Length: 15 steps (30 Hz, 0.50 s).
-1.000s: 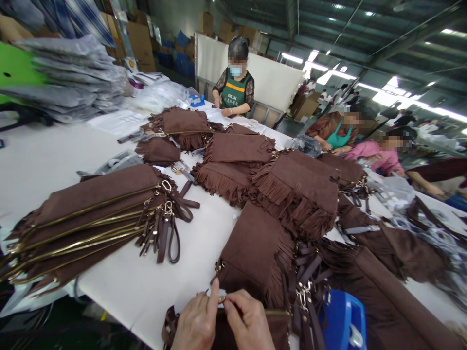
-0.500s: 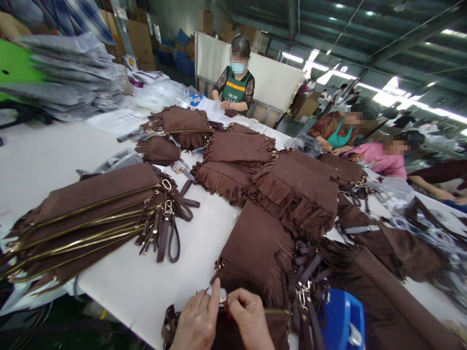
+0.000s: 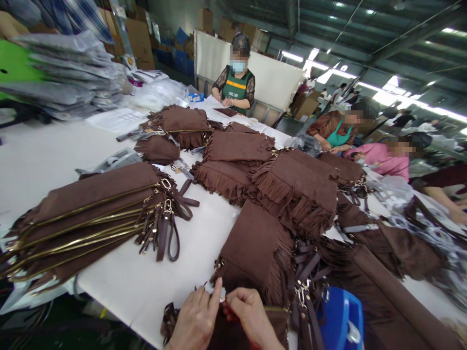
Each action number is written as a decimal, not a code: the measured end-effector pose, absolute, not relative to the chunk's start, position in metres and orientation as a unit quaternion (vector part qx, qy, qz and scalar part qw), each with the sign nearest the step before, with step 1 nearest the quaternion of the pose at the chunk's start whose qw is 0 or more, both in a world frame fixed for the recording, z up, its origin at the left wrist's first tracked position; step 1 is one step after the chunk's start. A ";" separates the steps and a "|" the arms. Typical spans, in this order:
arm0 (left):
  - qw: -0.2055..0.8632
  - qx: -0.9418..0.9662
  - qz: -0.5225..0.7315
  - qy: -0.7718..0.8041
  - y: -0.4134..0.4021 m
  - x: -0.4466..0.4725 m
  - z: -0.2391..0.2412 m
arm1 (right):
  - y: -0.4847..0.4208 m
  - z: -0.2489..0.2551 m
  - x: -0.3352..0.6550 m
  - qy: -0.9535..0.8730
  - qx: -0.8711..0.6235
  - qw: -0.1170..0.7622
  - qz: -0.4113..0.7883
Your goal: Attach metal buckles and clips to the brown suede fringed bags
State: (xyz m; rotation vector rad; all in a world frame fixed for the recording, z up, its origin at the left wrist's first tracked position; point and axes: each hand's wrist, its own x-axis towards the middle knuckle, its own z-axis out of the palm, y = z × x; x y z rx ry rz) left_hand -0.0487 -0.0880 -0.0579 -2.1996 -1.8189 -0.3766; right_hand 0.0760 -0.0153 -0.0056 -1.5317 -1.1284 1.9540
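At the bottom edge my left hand (image 3: 195,321) and my right hand (image 3: 251,318) meet fingertip to fingertip over a brown suede bag (image 3: 226,333). Both pinch something small and pale at the bag's top edge, too small to name. A gold zip runs along that bag to the right of my right hand. Just beyond my fingers lies another brown fringed bag (image 3: 255,253) with a gold clasp. A fanned stack of brown zipped bags (image 3: 83,218) with wrist straps lies to the left.
Piles of brown fringed bags (image 3: 295,189) cover the white table (image 3: 146,287). A blue plastic container (image 3: 341,321) stands at my right. Stacked plastic-wrapped packs (image 3: 69,78) sit at the far left. A person in a green apron (image 3: 235,87) works at the far end, others at the right.
My two hands have stayed pinched together at the bag's edge, shifting slightly lower in view. The person at the far end moved white sheets about.
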 end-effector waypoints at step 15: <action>-0.106 -0.642 -0.172 -0.739 -0.076 -0.045 -0.054 | -0.024 -0.016 0.065 -0.420 -0.563 0.263 0.662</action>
